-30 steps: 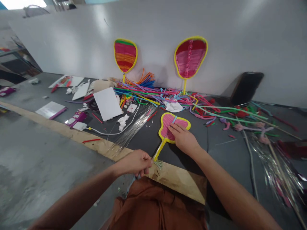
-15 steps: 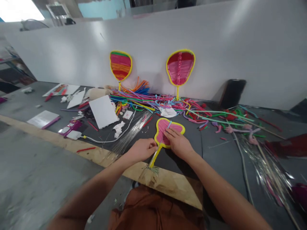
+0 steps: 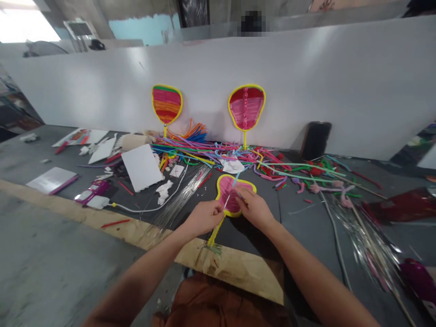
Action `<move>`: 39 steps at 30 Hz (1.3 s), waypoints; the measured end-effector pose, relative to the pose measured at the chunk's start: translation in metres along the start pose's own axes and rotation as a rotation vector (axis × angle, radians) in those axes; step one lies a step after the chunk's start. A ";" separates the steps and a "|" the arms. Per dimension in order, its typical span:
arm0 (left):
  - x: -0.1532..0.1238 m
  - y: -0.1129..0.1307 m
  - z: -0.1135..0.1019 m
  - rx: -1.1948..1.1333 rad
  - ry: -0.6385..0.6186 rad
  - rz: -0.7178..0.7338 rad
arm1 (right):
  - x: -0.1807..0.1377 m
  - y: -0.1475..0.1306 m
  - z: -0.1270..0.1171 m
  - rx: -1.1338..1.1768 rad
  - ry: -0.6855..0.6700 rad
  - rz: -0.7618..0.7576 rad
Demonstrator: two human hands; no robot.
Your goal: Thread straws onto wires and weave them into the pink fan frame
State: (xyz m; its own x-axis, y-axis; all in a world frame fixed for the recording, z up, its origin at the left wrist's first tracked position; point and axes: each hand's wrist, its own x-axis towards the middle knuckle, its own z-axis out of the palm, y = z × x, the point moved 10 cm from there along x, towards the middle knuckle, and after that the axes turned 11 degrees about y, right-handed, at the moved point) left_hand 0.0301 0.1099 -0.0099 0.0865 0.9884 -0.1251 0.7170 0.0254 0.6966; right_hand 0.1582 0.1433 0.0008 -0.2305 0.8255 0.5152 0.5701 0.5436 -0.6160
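Pinching thin wire (image 3: 231, 199) over pink fan (image 3: 227, 186), left hand (image 3: 204, 217), right hand (image 3: 255, 210), fingers clamped, pipe cleaners (image 3: 204, 147) behind

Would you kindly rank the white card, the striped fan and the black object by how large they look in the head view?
1. The white card, though it lies nearest the camera.
2. The striped fan, close to the card in size, so that order is unsure.
3. The black object, clearly smallest.

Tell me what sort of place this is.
Probably a craft workshop: a heap of coloured pipe cleaners on the table, two finished fans leaning on the white wall, and the left hand and right hand at a pink fan.
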 end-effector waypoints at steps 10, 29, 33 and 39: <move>-0.013 0.041 0.058 -0.525 -0.140 -0.025 | -0.016 0.030 -0.035 0.670 -0.071 0.777; 0.060 0.023 0.051 -1.040 -0.122 -0.202 | -0.061 0.011 0.016 0.536 -0.299 0.679; 0.055 0.019 0.052 -0.958 -0.158 -0.231 | -0.060 0.011 0.012 0.473 -0.283 0.633; 0.053 0.014 0.051 -0.950 -0.126 -0.244 | -0.055 0.014 0.001 0.509 -0.164 0.634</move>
State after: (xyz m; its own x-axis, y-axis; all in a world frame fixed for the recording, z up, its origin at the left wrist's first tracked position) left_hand 0.0806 0.1551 -0.0427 0.1226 0.9182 -0.3766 -0.1237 0.3906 0.9122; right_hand 0.1778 0.1054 -0.0369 -0.1199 0.9887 -0.0901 0.2134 -0.0629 -0.9749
